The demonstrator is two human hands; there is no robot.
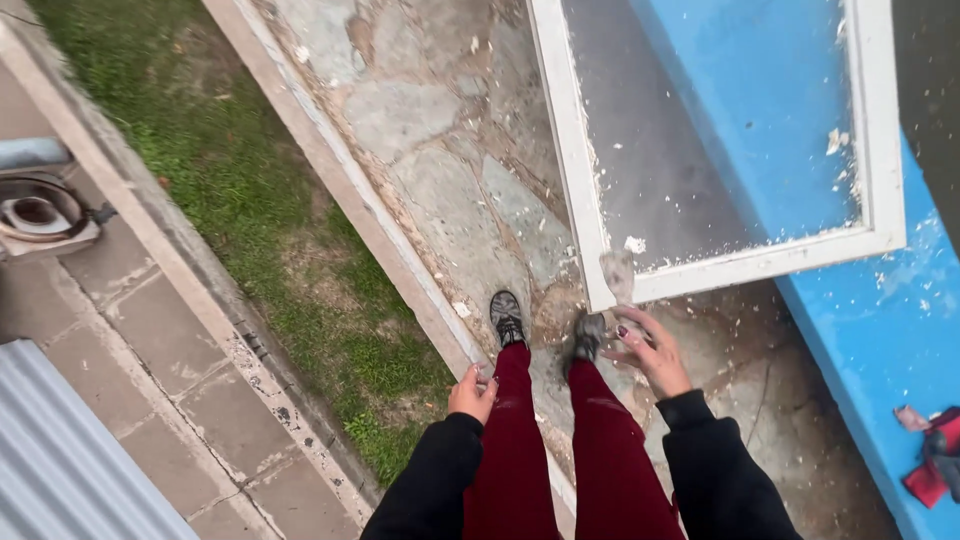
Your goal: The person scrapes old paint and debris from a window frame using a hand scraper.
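My right hand (652, 352) hangs in front of my right leg, fingers spread, just below the lower left corner of a white window frame (745, 262). The frame's paint is flaking, and it leans on a blue wall (870, 330). A blurred grey scrap (617, 276) lies just above the fingertips against that corner; it looks apart from them. My left hand (472, 392) is loosely curled beside my left thigh with nothing visible in it. Dark red trousers (520, 440) and grey shoes (507, 318) stand on a stone path (440, 150).
A concrete kerb (350, 190) separates the path from a grass strip (240, 190). Left of the grass run paving slabs (150, 340), a corrugated metal sheet (60, 460) and a round drain fitting (35, 212). A red cloth (935, 462) lies on the blue ledge. White paint flakes litter the ground.
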